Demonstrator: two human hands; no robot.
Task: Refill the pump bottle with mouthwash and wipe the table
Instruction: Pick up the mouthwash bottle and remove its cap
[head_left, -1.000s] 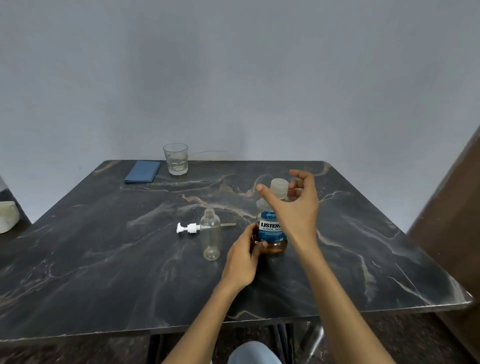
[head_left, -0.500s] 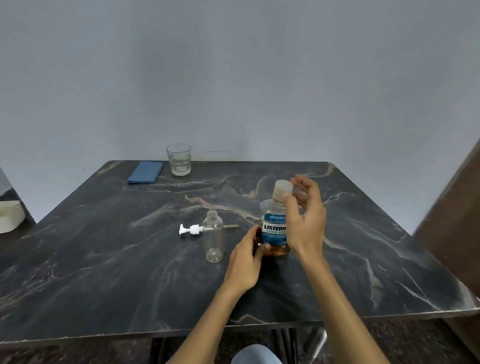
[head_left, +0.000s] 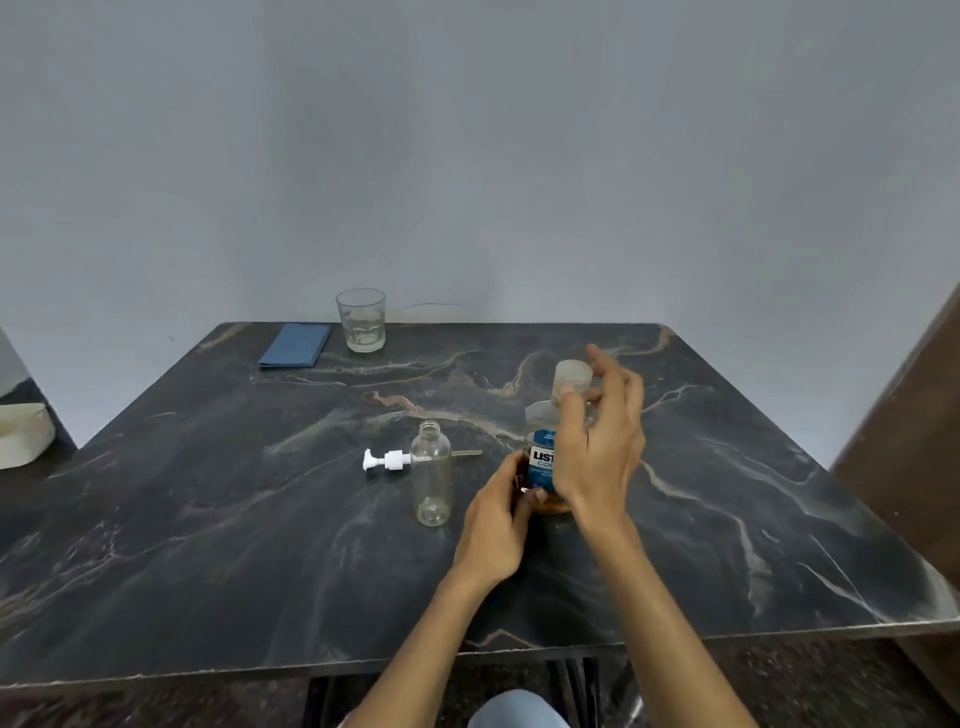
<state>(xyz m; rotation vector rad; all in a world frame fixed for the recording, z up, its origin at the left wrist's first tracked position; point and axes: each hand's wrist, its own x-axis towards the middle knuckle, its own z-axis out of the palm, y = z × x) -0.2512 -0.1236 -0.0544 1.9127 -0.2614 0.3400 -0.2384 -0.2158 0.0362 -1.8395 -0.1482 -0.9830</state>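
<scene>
The right hand covers the right half of the mouthwash bottle's label, so only part of the print shows. The left hand hides the bottle's lower left side. The pump head's tube passes behind the empty bottle. At nine o'clock, a white object is cut by the edge.

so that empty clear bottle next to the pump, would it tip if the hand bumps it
Probably yes. The clear bottle stands upright, tall and narrow on a small base, so a sideways knock could topple it. It looks empty and thin-walled, so likely very light. Once down, its round body would probably roll on the smooth table. The left hand is close beside it.
</scene>
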